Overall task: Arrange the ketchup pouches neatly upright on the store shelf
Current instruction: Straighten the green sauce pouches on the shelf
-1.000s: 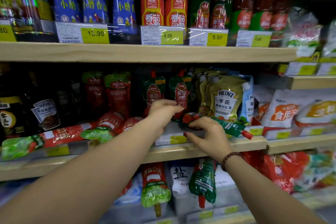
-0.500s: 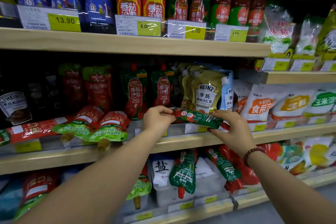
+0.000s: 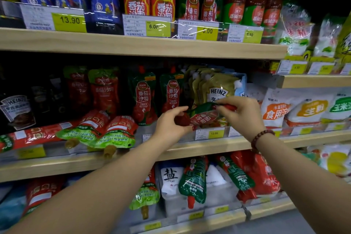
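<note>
Righting one ketchup pouch (image 3: 203,117)
Left hand (image 3: 171,122) and right hand (image 3: 242,114) pinch its ends, sideways before the middle shelf (image 3: 190,150); swing the cap end (image 3: 230,107) (right) up, seat it beside upright pouches (image 3: 143,99)

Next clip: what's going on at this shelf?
A person holds one green-and-red ketchup pouch in both hands in front of the middle shelf. The left hand grips its bottom end and the right hand pinches the cap end. The pouch lies roughly sideways, not yet stood up. Two matching pouches stand upright behind it, and several red pouches lie flat further left.
</note>
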Tool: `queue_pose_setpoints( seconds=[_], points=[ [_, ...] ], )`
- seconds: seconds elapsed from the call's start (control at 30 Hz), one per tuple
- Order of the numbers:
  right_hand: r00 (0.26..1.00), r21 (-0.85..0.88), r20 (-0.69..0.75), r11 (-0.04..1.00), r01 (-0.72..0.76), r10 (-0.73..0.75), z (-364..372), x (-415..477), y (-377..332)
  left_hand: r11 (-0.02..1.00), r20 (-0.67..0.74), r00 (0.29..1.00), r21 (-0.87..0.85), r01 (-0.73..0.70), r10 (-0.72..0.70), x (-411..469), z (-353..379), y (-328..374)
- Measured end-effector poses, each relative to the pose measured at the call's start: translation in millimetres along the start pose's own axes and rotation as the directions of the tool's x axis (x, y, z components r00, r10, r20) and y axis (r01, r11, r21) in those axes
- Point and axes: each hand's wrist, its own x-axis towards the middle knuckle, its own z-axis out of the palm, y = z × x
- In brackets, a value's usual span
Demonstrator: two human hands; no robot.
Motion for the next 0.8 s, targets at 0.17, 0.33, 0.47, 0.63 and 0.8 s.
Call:
queue_pose_setpoints(
  seconds=[0.17, 0.33, 0.47, 0.63, 0.8],
  points=[
    [0.998, 0.040, 0.064, 0.999, 0.025, -0.027, -6.4, 32.9, -26.6, 0.991, -0.139, 0.987, 0.113, -0.067, 0.082, 10.3, -2.5, 10.4],
    [0.991, 0.078, 0.124, 0.996, 0.042, -0.051, 3.0, 49.4, -44.9, 0.970, 0.103, 0.992, -0.222, 0.094, -0.073, 16.3, -3.7, 21.3],
    [0.991, 0.155, 0.132, 0.988, -0.003, -0.018, 16.1, 54.4, -47.9, 0.934, 0.036, 0.992, -0.333, 0.126, -0.121, 17.7, -7.1, 17.2],
    [0.952, 0.309, 0.201, 0.907, -0.285, 0.231, 34.5, 44.1, -25.0, 0.884, 0.041, 0.978, -0.423, 0.201, -0.203, 24.8, -18.0, 4.5],
    [0.897, 0.177, 0.302, 0.906, -0.385, 0.322, 57.0, -4.0, 8.3, 0.831, 0.065, 0.965, -0.495, 0.253, -0.255, 30.8, -17.6, -0.6]
  ],
)
